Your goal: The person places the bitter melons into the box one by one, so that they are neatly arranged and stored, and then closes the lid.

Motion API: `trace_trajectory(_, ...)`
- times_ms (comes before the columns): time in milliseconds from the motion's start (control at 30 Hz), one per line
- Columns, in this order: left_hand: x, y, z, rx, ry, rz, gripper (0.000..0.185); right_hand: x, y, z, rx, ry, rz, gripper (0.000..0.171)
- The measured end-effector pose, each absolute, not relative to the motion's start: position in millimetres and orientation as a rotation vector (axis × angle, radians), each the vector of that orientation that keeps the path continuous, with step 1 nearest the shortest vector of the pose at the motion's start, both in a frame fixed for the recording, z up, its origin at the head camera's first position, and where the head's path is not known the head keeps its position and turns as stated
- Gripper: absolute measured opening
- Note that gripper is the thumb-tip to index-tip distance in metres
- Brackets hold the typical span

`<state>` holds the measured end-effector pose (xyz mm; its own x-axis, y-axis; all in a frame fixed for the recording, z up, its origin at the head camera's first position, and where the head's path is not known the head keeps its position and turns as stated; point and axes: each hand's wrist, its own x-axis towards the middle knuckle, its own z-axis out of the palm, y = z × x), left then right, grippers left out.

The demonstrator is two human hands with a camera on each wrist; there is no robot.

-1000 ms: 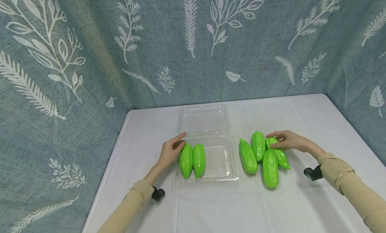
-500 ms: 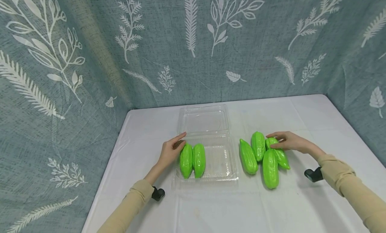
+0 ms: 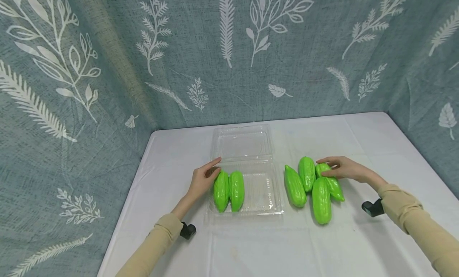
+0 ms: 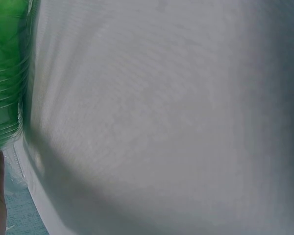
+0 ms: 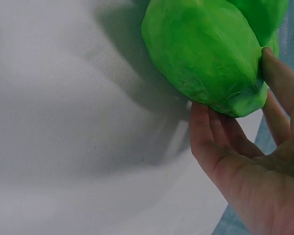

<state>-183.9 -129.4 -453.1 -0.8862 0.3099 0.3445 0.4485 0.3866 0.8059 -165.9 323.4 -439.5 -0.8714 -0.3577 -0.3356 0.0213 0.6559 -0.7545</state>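
Gourds (image 3: pixel 295 187): six counted, all bright green and glossy; two are in the box (image 3: pixel 256 193), four outside it on the tabletop (image 3: pixel 258 245).
Box: one, of clear plastic, with one lid (image 3: pixel 242 143) folded back on the far side.
Boxed gourds (image 3: pixel 237 191): two, side by side along the box's left part, both pointing away from me; the ribbed bottom shows to their right.
Loose gourds: four in a cluster right of the box; one tilts left at its far end, one stands lengthwise beside it, one lies nearest me, and one is under my fingers.
Held gourd (image 3: pixel 334 186): one, rightmost of the cluster, its far end in my grip and its pointed end slanting down to the right; whether it is off the tabletop I cannot tell.
Right grip (image 3: pixel 346 167): narrowed on that gourd's blunt end, my thumb on one side and my fingers on the other.
Left grip (image 3: pixel 200 182): at the box's left edge, thumb and forefinger parted, the forefinger straight, the thumb close to the far end of the left boxed gourd; my remaining fingers are mostly hidden.
Sleeves (image 3: pixel 412 207): two, tan, one per arm.
Black mounts (image 3: pixel 188 230): two, one at each wrist.
Cloth (image 3: pixel 201 42): blue-green with white leaf prints, hanging behind the tabletop and at both sides.
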Motion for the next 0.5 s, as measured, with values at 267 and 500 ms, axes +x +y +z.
trace_trajectory(267, -185.6, -130.2, -453.5, -0.686, -2.506, -1.525, 0.035, -165.5, 322.3, -438.9, -0.25, 2.412, -1.114, 0.061)
trace_trajectory(500, -185.3, -130.4, -451.8, -0.672, -2.52, -1.516, 0.035, -165.3, 321.2, -439.7, -0.207, 2.42, -1.114, 0.062)
